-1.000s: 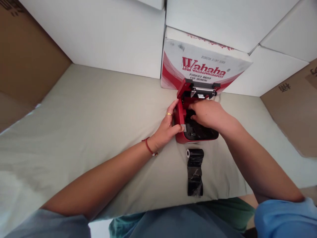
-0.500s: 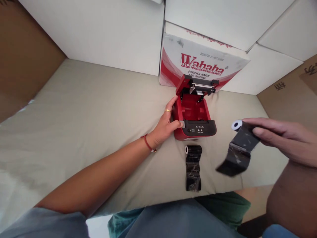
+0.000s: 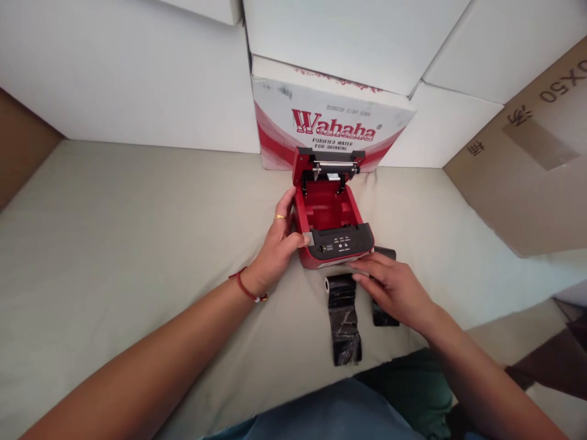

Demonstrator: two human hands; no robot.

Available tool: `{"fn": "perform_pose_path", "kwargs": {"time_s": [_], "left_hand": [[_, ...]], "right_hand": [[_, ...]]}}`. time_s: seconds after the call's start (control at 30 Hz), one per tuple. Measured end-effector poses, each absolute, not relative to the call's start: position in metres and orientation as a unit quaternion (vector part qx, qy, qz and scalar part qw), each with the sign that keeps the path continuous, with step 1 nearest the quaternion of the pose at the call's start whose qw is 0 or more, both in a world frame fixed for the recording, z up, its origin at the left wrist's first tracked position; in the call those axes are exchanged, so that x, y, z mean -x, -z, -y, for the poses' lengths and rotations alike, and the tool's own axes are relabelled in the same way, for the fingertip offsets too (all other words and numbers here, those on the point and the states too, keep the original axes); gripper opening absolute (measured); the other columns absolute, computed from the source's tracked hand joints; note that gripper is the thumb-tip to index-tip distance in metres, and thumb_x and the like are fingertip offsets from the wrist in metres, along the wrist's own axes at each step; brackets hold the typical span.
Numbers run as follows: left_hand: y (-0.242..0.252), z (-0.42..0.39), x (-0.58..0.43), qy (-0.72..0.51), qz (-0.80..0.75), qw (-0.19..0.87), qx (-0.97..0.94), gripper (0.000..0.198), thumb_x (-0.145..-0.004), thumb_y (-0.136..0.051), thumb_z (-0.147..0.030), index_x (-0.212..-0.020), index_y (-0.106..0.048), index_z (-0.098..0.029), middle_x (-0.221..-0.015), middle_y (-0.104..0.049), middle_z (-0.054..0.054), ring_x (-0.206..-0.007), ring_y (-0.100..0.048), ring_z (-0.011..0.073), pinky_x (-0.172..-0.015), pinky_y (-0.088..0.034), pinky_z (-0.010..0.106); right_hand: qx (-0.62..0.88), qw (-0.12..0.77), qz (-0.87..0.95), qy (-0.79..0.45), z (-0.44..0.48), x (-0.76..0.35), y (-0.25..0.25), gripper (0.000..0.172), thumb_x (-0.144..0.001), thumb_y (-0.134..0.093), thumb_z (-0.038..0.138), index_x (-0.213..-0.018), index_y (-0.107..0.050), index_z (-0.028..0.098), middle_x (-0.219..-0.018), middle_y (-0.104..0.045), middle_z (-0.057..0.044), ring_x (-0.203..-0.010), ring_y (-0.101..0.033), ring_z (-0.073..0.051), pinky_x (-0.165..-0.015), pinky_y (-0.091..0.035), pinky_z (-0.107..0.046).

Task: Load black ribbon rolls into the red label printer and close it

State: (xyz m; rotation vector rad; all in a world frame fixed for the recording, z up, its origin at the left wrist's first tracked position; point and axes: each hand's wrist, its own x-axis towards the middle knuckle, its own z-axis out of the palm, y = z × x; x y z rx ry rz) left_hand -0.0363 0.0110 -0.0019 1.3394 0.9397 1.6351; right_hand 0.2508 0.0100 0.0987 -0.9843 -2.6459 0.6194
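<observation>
A small red printer stands on the beige cloth with its lid up and its paper bay showing nothing inside. My left hand is closed around its left side, thumb on the front corner. One black roll with a loose black tail lies just in front of the printer. A second black roll lies to its right, mostly under my right hand. That hand rests flat over it with fingers stretched out, fingertips by the first roll's core.
A red and white Wahaha carton stands right behind the printer. White boxes wall the back. A brown cardboard box leans in at the right. The beige cloth stretches away to the left.
My right hand lifted a black roll out of the printer's bay, swung it out to the right, then brought it down beside the first roll. My left hand stayed on the printer.
</observation>
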Motion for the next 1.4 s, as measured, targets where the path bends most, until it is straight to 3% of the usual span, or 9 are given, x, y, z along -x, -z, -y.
{"fn": "perform_pose_path", "kwargs": {"time_s": [0.2, 0.37, 0.53, 0.67, 0.77, 0.83, 1.03, 1.17, 1.4], "left_hand": [[0.004, -0.013, 0.040, -0.646, -0.370, 0.398, -0.536, 0.096, -0.098, -0.078, -0.064, -0.179, -0.033, -0.041, -0.187, -0.044, 0.009, -0.158, -0.062, 0.0352, -0.124, -0.061, 0.052], [0.008, -0.015, 0.043, -0.640, -0.369, 0.402, -0.542, 0.098, -0.096, -0.080, -0.061, -0.180, -0.033, -0.043, -0.190, -0.040, 0.007, -0.160, -0.059, 0.0358, -0.127, -0.060, 0.052], [0.007, -0.014, 0.041, -0.642, -0.375, 0.396, -0.538, 0.094, -0.098, -0.079, -0.056, -0.179, -0.034, -0.043, -0.187, -0.044, 0.007, -0.160, -0.060, 0.0358, -0.126, -0.061, 0.052], [0.003, -0.013, 0.040, -0.641, -0.376, 0.406, -0.531, 0.092, -0.099, -0.076, -0.051, -0.180, -0.032, -0.042, -0.189, -0.040, 0.008, -0.161, -0.059, 0.0362, -0.128, -0.060, 0.054], [0.001, -0.012, 0.040, -0.634, -0.373, 0.428, -0.524, 0.093, -0.098, -0.076, -0.046, -0.179, -0.031, -0.042, -0.189, -0.042, 0.008, -0.161, -0.059, 0.0357, -0.128, -0.060, 0.056], [0.001, -0.011, 0.039, -0.630, -0.380, 0.426, -0.526, 0.093, -0.098, -0.076, -0.043, -0.179, -0.031, -0.043, -0.189, -0.040, 0.008, -0.161, -0.059, 0.0356, -0.127, -0.061, 0.056], [-0.010, 0.011, 0.029, -0.626, -0.499, 0.199, -0.565, 0.075, -0.107, -0.065, -0.036, -0.177, -0.039, -0.032, -0.181, -0.043, 0.015, -0.173, -0.043, 0.0360, -0.140, -0.046, 0.064], [-0.030, 0.028, 0.021, -0.609, -0.488, 0.005, -0.625, 0.060, -0.109, -0.064, -0.031, -0.168, -0.051, -0.027, -0.163, -0.063, 0.015, -0.161, -0.056, 0.0329, -0.138, -0.046, 0.060], [-0.043, 0.039, 0.004, -0.514, -0.458, -0.090, -0.720, 0.038, -0.105, -0.067, -0.020, -0.142, -0.072, -0.024, -0.135, -0.084, 0.009, -0.145, -0.071, 0.0303, -0.138, -0.043, 0.056]], "right_hand": [[0.345, -0.001, 0.922, -0.174, -0.009, -0.235, -0.101, 0.036, -0.113, -0.066, 0.027, -0.144, -0.082, 0.023, -0.146, -0.084, -0.014, -0.120, -0.087, -0.032, -0.101, -0.074, -0.049], [0.331, -0.069, 0.918, -0.207, -0.004, -0.225, -0.105, 0.038, -0.113, -0.067, 0.025, -0.148, -0.080, 0.021, -0.151, -0.082, -0.013, -0.132, -0.083, -0.032, -0.111, -0.069, -0.046], [0.311, -0.145, 0.908, -0.241, 0.000, -0.221, -0.132, 0.035, -0.108, -0.077, 0.026, -0.142, -0.081, 0.019, -0.138, -0.085, -0.014, -0.115, -0.086, -0.031, -0.098, -0.070, -0.043], [0.220, -0.019, 0.915, -0.337, -0.019, -0.230, -0.190, 0.031, -0.114, -0.071, 0.033, -0.142, -0.078, 0.024, -0.132, -0.085, -0.009, -0.115, -0.083, -0.022, -0.098, -0.066, -0.033], [0.266, 0.054, 0.933, -0.237, -0.048, -0.218, -0.220, 0.034, -0.116, -0.064, 0.030, -0.148, -0.075, 0.026, -0.139, -0.084, -0.009, -0.124, -0.080, -0.024, -0.108, -0.062, -0.038], [0.321, 0.031, 0.936, -0.142, -0.068, -0.194, -0.222, 0.037, -0.112, -0.060, 0.023, -0.146, -0.075, 0.022, -0.143, -0.082, -0.013, -0.130, -0.077, -0.029, -0.112, -0.059, -0.043], [0.388, -0.128, 0.912, -0.029, -0.094, -0.118, -0.190, 0.044, -0.108, -0.056, 0.014, -0.147, -0.074, 0.016, -0.146, -0.080, -0.021, -0.127, -0.077, -0.037, -0.101, -0.057, -0.043], [0.402, -0.159, 0.902, -0.017, -0.096, -0.107, -0.178, 0.040, -0.108, -0.057, 0.014, -0.143, -0.076, 0.016, -0.140, -0.084, -0.021, -0.122, -0.079, -0.037, -0.094, -0.057, -0.042], [0.397, -0.125, 0.909, 0.009, -0.105, -0.104, -0.164, 0.033, -0.108, -0.063, 0.020, -0.133, -0.084, 0.020, -0.133, -0.087, -0.018, -0.119, -0.082, -0.038, -0.087, -0.059, -0.042]]}}
